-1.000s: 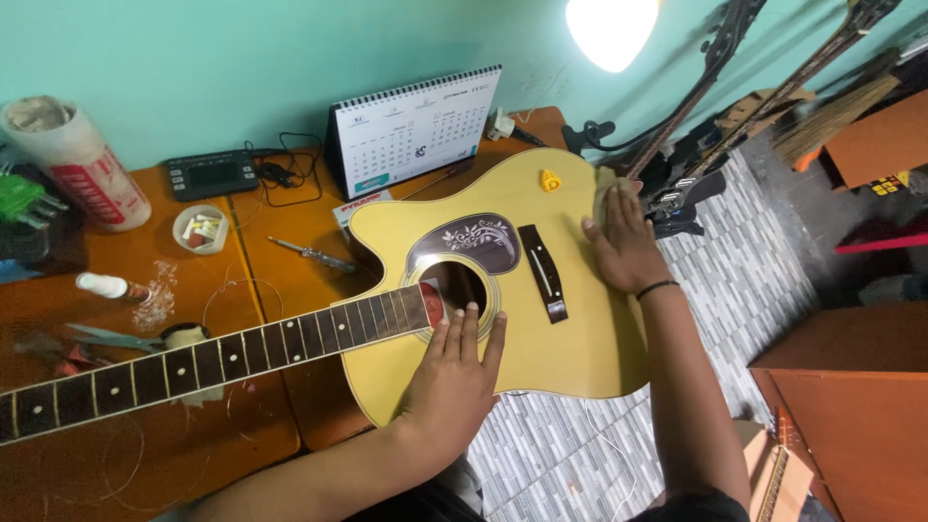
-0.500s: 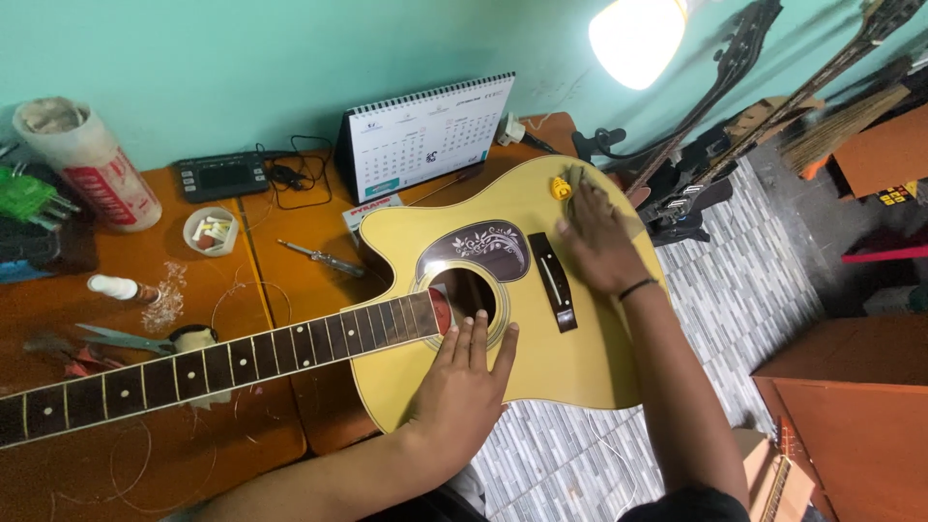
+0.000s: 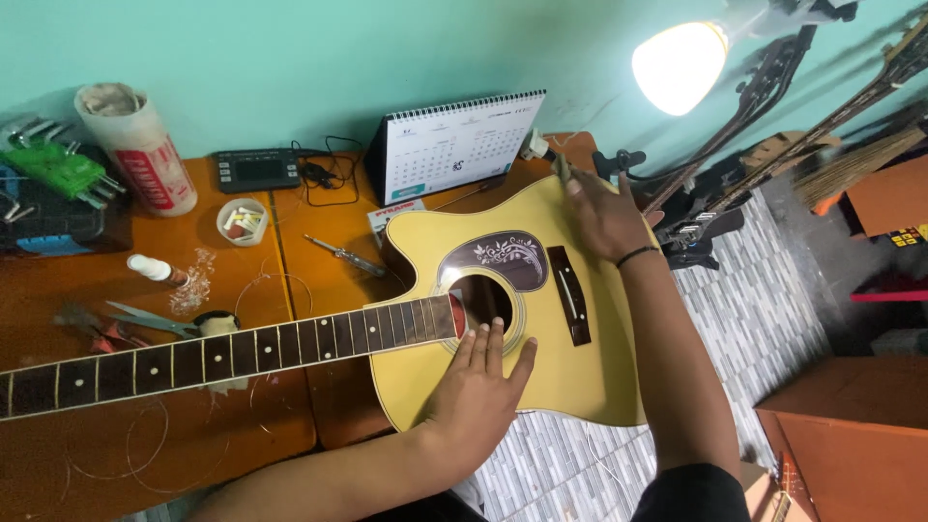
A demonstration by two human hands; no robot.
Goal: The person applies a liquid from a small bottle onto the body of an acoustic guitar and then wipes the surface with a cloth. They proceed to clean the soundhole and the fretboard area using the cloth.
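A yellow acoustic guitar (image 3: 580,372) lies face up on the orange wooden table (image 3: 329,406), its dark neck (image 3: 242,350) running left. My left hand (image 3: 478,387) rests flat on the guitar's top, fingertips just below the sound hole (image 3: 486,300). My right hand (image 3: 604,213) is at the far edge of the body, beyond the dark bridge (image 3: 570,295). Its fingers pinch a small pale piece (image 3: 561,167) lifted off the top. A black band sits on that wrist.
A desk calendar (image 3: 464,145) stands behind the guitar. On the table's left lie a screwdriver (image 3: 345,255), scissors (image 3: 145,319), a small round dish (image 3: 242,220), a black device (image 3: 256,169), a paper-wrapped cylinder (image 3: 135,145) and loose wire. A lit lamp (image 3: 680,53) and other guitars (image 3: 773,87) are right.
My right hand slid from the guitar's right side to the far edge, over the small yellow piece that lay there, and now holds a small piece. The left hand stayed put.
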